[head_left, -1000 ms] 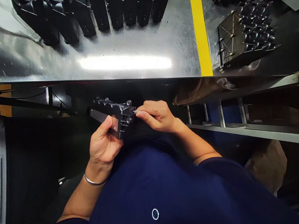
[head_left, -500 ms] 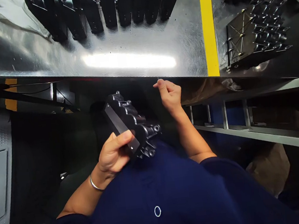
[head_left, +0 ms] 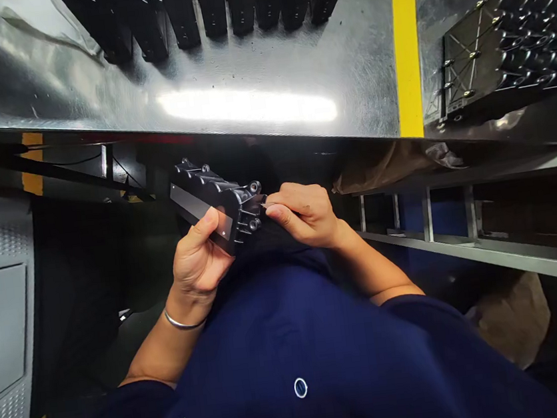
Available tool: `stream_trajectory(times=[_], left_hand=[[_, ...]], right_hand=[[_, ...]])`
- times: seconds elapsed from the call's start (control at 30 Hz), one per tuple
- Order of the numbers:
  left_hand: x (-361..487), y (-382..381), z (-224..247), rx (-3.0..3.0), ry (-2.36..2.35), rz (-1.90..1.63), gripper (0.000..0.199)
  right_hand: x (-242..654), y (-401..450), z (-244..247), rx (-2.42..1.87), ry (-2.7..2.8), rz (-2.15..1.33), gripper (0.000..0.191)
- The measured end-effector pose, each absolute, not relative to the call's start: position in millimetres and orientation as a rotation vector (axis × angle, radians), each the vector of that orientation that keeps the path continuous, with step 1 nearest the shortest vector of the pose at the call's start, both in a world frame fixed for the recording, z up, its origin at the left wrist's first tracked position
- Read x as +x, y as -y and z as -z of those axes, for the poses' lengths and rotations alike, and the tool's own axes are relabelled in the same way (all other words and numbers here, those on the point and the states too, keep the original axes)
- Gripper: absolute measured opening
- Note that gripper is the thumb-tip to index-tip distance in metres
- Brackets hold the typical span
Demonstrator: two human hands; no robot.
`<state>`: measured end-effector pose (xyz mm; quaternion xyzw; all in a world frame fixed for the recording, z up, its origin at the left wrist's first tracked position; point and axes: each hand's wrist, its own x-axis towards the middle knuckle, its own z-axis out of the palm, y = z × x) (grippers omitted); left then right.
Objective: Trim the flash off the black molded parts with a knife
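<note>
Head view: person's L hand (head_left: 197,262) holds a black ribbed moulded housing w/ metal studs (head_left: 212,200) in front of the torso, just past the table edge. L thumb (head_left: 204,223) presses its flat grey face; other fingers curl behind, mostly out of sight. R hand (head_left: 304,214) sits at the housing's studded end, thumb and index pressed together, pinching a thin pale sliver (head_left: 264,204), poss. a blade or pin; exact kind unclear. Sliver's tip is hidden at the studs, so contact can't be confirmed. Beyond: steel table (head_left: 242,65) w/ row of black housings (head_left: 235,6), yellow stripe (head_left: 406,40); at right, studded black assembly (head_left: 497,56), cut off by frame.
</note>
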<state>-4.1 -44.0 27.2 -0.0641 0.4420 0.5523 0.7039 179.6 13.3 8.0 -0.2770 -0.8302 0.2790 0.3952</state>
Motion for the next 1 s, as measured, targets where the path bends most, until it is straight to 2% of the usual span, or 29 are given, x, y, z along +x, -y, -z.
stream_trajectory(times=[0.27,0.43,0.6,0.77,0.87,1.0], left_hand=[[1,43,-24,-0.176,-0.944,-1.177,0.029],[-2,51,-26,-0.156,-0.893,-1.21,0.031],[-6,66,-29,-0.017,-0.861,-1.048,0.013],[-7,56,-21,0.083,-0.99,-1.291,0.018],[-7,52,-20,0.215,-1.109,-1.337,0.008],[-8,52,-22,0.459,-1.144,-1.465,0.012]], right_hand=[[180,-8,0,-0.714,2.048,-0.587,0.024],[177,-24,13,-0.928,1.905,-0.616,0.036],[192,-48,19,-1.263,1.629,-0.74,0.048],[189,-23,2,-1.019,1.894,-1.045,0.043],[183,-8,-11,-0.875,2.004,-1.111,0.041],[178,-5,-19,-0.85,2.067,-1.174,0.04]])
